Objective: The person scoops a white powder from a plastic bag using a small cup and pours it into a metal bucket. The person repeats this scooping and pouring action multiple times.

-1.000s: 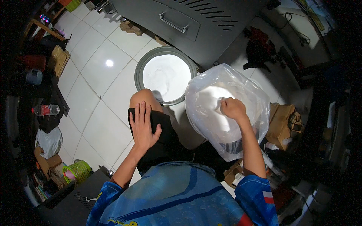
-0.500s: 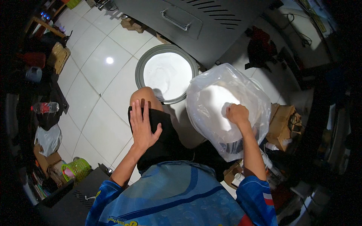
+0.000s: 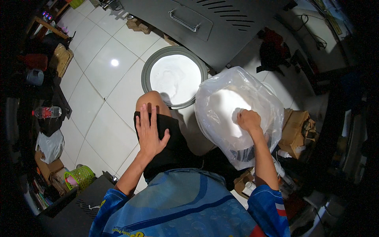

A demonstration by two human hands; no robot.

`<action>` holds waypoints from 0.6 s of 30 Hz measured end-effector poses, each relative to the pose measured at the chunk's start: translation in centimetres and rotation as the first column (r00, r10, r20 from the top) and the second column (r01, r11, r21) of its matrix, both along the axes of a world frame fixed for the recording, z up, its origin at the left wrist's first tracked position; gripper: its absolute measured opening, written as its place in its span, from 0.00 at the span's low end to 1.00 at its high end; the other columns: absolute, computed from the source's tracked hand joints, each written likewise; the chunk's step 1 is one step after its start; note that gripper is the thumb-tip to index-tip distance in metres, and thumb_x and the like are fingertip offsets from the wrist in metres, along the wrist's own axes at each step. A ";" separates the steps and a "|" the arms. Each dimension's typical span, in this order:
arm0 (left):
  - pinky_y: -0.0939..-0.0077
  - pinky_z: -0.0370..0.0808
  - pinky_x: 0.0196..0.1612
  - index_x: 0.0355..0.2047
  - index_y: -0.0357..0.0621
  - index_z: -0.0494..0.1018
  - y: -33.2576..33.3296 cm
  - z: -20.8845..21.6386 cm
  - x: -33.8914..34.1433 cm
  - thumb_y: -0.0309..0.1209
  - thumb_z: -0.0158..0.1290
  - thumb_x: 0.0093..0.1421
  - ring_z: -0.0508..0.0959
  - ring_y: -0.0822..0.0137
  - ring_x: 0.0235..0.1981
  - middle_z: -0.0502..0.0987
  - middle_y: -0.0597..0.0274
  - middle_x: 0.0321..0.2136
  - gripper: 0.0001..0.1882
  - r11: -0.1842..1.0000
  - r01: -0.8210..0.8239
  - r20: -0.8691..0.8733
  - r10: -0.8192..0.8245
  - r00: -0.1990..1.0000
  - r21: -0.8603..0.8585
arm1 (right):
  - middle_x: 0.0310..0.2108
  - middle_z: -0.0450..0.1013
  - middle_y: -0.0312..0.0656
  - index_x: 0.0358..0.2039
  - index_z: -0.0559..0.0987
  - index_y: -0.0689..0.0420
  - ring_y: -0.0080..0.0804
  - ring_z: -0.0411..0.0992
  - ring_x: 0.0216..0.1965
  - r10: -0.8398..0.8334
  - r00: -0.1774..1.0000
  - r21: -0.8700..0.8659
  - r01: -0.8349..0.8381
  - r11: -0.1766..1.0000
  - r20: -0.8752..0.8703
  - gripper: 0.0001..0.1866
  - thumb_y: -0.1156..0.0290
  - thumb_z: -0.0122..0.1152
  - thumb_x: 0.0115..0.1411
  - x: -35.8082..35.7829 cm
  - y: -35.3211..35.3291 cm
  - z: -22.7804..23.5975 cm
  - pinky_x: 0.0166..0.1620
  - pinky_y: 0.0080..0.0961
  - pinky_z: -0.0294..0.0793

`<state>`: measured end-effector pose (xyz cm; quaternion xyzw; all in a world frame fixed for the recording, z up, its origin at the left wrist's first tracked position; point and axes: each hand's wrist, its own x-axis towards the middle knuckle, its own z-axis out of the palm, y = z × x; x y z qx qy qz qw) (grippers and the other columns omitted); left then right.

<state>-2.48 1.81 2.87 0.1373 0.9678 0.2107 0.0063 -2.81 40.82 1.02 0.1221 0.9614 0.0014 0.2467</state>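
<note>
Nearest, a blue shirt (image 3: 173, 201) is filling the foreground, and the left hand (image 3: 150, 136) is lying open, fingers spread, on the black shorts (image 3: 173, 146) by the knee. Over to the right, the right hand (image 3: 249, 119) is hanging closed over a clear plastic bag (image 3: 221, 81), which is gaping around white powdery material (image 3: 223, 104); the view isn't showing whether those curled fingers are gripping anything. Just beyond, a round grey tub (image 3: 146, 77) is sitting on the tiled floor (image 3: 94, 94), holding white contents (image 3: 179, 75), and a dark grey metal cabinet (image 3: 233, 47) is looming behind.
</note>
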 end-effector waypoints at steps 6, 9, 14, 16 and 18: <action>0.37 0.44 0.69 0.72 0.43 0.46 0.0 0.0 -0.1 0.38 0.60 0.50 0.42 0.42 0.73 0.41 0.37 0.72 0.52 1.000 -0.008 0.015 0.008 1.000 -0.010 | 0.32 0.80 0.56 0.33 0.82 0.62 0.52 0.80 0.36 0.001 1.000 0.001 -0.001 1.000 0.005 0.20 0.56 0.53 0.63 -0.1 0.1 0.1 0.43 0.46 0.79; 0.37 0.44 0.69 0.72 0.43 0.46 0.1 0.0 -0.1 0.39 0.59 0.50 0.42 0.42 0.73 0.42 0.38 0.72 0.52 1.000 -0.010 0.009 0.010 1.000 -0.003 | 0.34 0.80 0.57 0.34 0.82 0.62 0.52 0.80 0.37 -0.010 0.999 -0.010 0.010 1.000 0.045 0.21 0.56 0.52 0.62 -0.2 -0.1 0.3 0.44 0.47 0.79; 0.37 0.45 0.69 0.72 0.43 0.46 0.1 0.1 -0.1 0.36 0.61 0.50 0.42 0.40 0.73 0.38 0.36 0.72 0.52 1.000 -0.001 0.018 0.002 1.000 -0.015 | 0.33 0.80 0.57 0.32 0.84 0.63 0.56 0.79 0.39 0.000 0.994 -0.099 0.010 0.995 0.105 0.23 0.55 0.51 0.62 0.3 -1.4 0.3 0.47 0.45 0.77; 0.37 0.45 0.69 0.72 0.43 0.46 0.1 0.1 -0.1 0.36 0.61 0.49 0.42 0.40 0.73 0.38 0.36 0.72 0.53 1.000 -0.008 0.024 0.008 1.000 -0.013 | 0.33 0.79 0.57 0.33 0.84 0.61 0.54 0.79 0.39 0.029 0.988 -0.161 -0.004 0.987 0.153 0.22 0.54 0.51 0.63 0.5 -2.1 0.3 0.47 0.43 0.76; 0.37 0.45 0.69 0.72 0.43 0.46 0.1 0.1 -0.1 0.36 0.61 0.49 0.42 0.40 0.73 0.39 0.35 0.71 0.53 1.000 -0.003 0.022 0.004 1.000 -0.024 | 0.32 0.79 0.57 0.33 0.84 0.60 0.53 0.79 0.38 0.046 0.978 -0.202 -0.004 0.979 0.204 0.22 0.53 0.51 0.63 0.7 -2.3 0.4 0.46 0.42 0.76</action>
